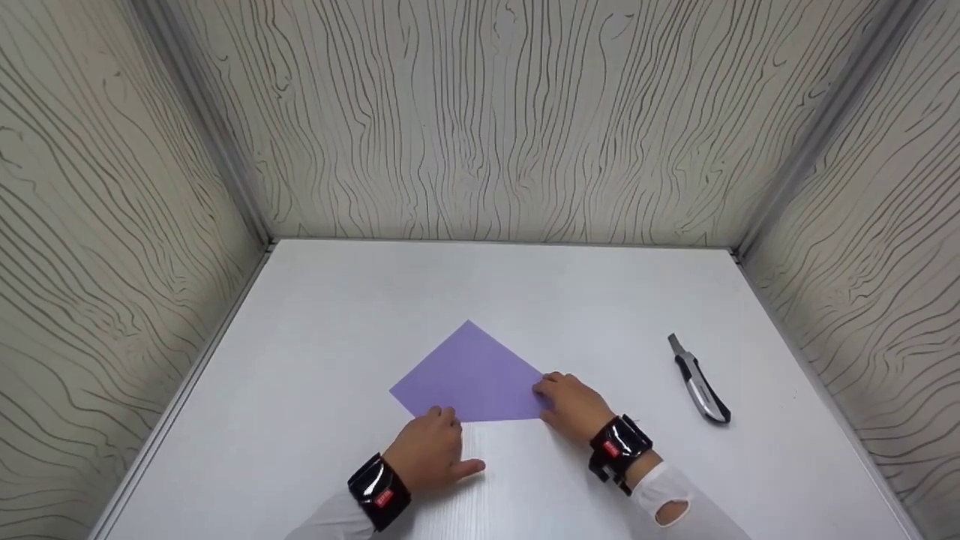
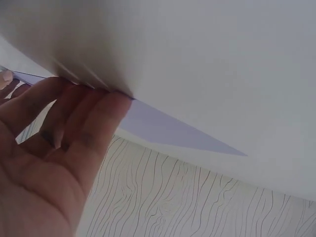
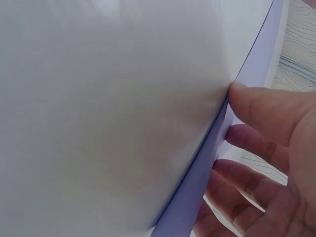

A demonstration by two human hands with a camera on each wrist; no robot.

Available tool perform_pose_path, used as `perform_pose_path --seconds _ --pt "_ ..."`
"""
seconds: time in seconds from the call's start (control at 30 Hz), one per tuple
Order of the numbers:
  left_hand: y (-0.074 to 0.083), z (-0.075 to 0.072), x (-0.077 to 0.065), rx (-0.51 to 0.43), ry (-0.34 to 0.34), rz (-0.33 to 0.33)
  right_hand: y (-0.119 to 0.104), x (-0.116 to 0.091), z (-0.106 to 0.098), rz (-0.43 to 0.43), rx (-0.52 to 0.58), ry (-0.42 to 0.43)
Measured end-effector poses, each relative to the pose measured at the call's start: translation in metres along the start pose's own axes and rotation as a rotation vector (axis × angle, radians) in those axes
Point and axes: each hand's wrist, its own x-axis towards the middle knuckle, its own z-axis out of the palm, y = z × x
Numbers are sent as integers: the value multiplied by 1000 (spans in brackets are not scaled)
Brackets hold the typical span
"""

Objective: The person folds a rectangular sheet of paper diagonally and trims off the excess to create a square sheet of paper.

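A sheet of purple paper (image 1: 472, 375) lies on the white table, one corner pointing away from me and a straight edge along the near side. On that near edge, towards its left end, the fingertips of my left hand (image 1: 429, 454) press down, the thumb held out to the side. My right hand (image 1: 576, 409) pinches the paper's right corner, thumb at the near edge and bent fingers above it. In the right wrist view the purple paper (image 3: 192, 182) bends up slightly beside the thumb. The hands hide parts of the near edge and the right corner.
To the right of my right hand lies a utility knife (image 1: 701, 386), its blade end pointing away. Wood-grain patterned panels (image 1: 480, 127) wall in the white table (image 1: 337, 300) at the back and both sides.
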Motion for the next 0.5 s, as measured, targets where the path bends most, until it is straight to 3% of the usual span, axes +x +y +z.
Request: perform_pose_path --seconds 0.23,0.5 --pt "-13 0 1 -166 -26 -28 -2 -2 3 20 22 -2" --pt "-4 -8 18 -156 -79 -105 -2 -2 1 12 4 4"
